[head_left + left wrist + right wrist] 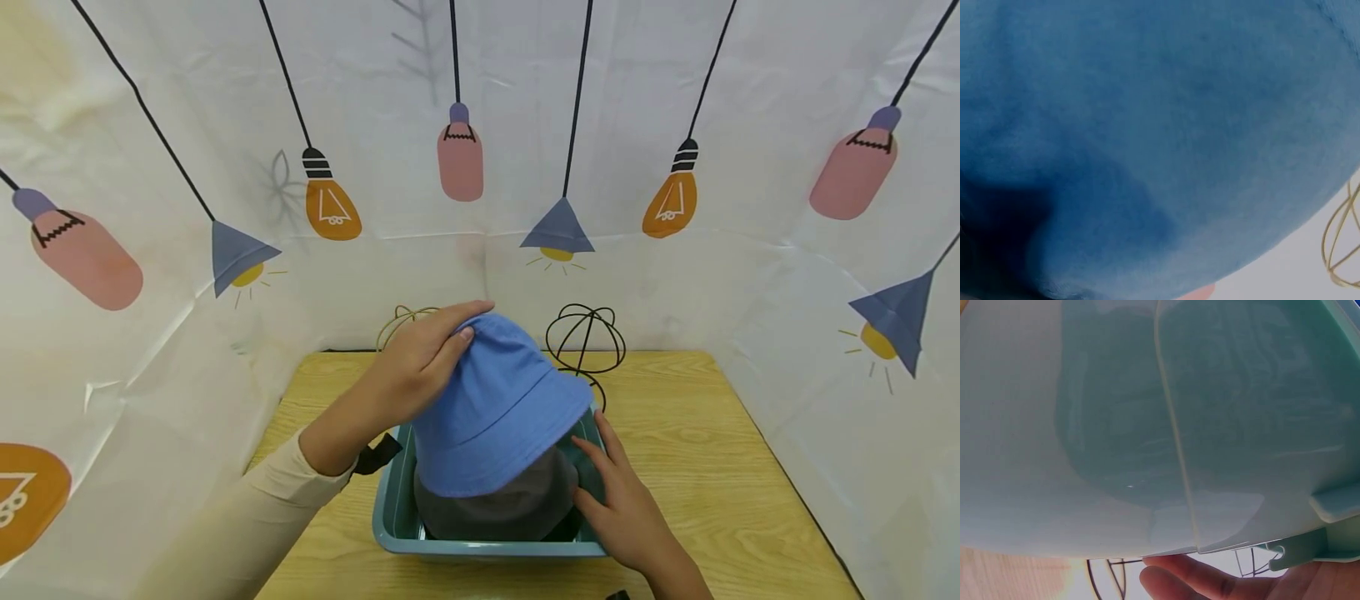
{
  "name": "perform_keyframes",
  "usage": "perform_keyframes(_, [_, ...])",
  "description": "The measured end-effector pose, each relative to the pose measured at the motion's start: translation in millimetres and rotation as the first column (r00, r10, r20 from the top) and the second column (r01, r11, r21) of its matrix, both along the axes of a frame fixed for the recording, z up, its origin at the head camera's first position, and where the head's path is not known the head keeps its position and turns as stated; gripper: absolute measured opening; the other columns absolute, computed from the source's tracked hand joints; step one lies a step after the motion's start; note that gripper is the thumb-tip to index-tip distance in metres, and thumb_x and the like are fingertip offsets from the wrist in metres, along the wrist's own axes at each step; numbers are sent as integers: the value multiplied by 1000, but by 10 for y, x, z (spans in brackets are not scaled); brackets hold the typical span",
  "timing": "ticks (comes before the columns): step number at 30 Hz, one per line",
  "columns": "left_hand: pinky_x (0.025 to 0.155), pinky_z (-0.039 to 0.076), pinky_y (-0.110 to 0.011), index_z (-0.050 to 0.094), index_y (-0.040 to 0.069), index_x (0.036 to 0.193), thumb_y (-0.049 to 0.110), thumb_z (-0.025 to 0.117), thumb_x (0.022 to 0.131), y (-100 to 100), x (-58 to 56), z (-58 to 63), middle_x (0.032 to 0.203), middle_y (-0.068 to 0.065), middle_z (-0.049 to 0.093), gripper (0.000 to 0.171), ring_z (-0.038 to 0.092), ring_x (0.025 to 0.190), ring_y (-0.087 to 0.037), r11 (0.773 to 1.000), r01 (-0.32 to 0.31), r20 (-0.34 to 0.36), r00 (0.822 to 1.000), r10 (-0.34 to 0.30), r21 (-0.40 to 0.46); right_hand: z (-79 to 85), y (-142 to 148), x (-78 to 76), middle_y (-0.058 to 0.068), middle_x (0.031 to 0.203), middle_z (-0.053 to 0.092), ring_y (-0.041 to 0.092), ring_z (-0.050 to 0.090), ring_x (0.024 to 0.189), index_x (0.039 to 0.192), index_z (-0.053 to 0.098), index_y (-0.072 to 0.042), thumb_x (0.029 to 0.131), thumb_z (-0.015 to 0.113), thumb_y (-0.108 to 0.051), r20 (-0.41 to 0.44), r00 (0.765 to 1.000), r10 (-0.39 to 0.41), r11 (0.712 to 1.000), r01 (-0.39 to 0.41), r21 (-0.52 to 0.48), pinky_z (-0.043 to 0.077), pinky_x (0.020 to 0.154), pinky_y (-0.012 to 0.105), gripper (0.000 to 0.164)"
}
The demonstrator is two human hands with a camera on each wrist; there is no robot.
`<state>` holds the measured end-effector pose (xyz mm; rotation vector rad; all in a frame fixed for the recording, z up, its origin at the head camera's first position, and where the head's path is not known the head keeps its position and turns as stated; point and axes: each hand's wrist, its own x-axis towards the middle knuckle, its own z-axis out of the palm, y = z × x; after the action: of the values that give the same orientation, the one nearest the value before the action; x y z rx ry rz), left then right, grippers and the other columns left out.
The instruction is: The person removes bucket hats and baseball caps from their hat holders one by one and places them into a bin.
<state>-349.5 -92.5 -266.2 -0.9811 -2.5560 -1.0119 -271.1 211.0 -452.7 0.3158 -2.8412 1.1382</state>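
Note:
My left hand (420,358) grips a blue bucket hat (495,408) at its crown, thumb on the near side. The hat hangs tilted above a teal plastic basin (450,547), its brim down to the right; its cloth fills most of the left wrist view. Below it, a dark grey hat (495,512) lies in the basin and is partly covered. My right hand (626,500) rests at the basin's right rim with its fingers fairly straight, the thumb close to the grey hat. In the right wrist view, those fingers (1191,578) lie beside the basin's wall (1116,425).
Behind the basin stand a black wire stand (587,337) at the right and a gold wire stand (401,317), partly hidden by my left hand. The wooden table (697,467) meets a white printed sheet (510,275) at the back and sides.

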Motion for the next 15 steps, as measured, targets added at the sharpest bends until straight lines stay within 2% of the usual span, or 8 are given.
perform_keyframes(4, [122, 36, -46, 48, 26, 156, 31, 39, 113, 63, 81, -95, 159, 5, 49, 44, 42, 150, -16, 998, -8, -18, 1000, 7, -65, -5, 3, -7, -5, 175, 0, 39, 24, 156, 156, 47, -18, 96, 68, -17, -1, 1000, -4, 1000, 4, -1, 43, 104, 69, 63])
perform_keyframes(9, [119, 39, -52, 47, 25, 157, 32, 40, 112, 135, 158, -208, 163, -2, 44, 45, 43, 150, -25, 985, -54, -17, 999, 51, -164, -20, 9, -18, -2, 176, 2, 39, 21, 157, 158, 43, -23, 96, 68, -16, -24, 1000, 4, 1000, -5, -20, 39, 109, 71, 67])
perform_keyframes(15, [114, 44, -54, 45, 23, 158, 33, 41, 112, 200, 175, -364, 165, -7, 40, 47, 48, 146, -31, 960, -85, 23, 995, 94, -267, -12, 4, -9, 2, 176, 4, 41, 22, 157, 158, 42, -16, 95, 65, -15, -13, 1000, -7, 1000, 7, -31, 38, 108, 72, 68])
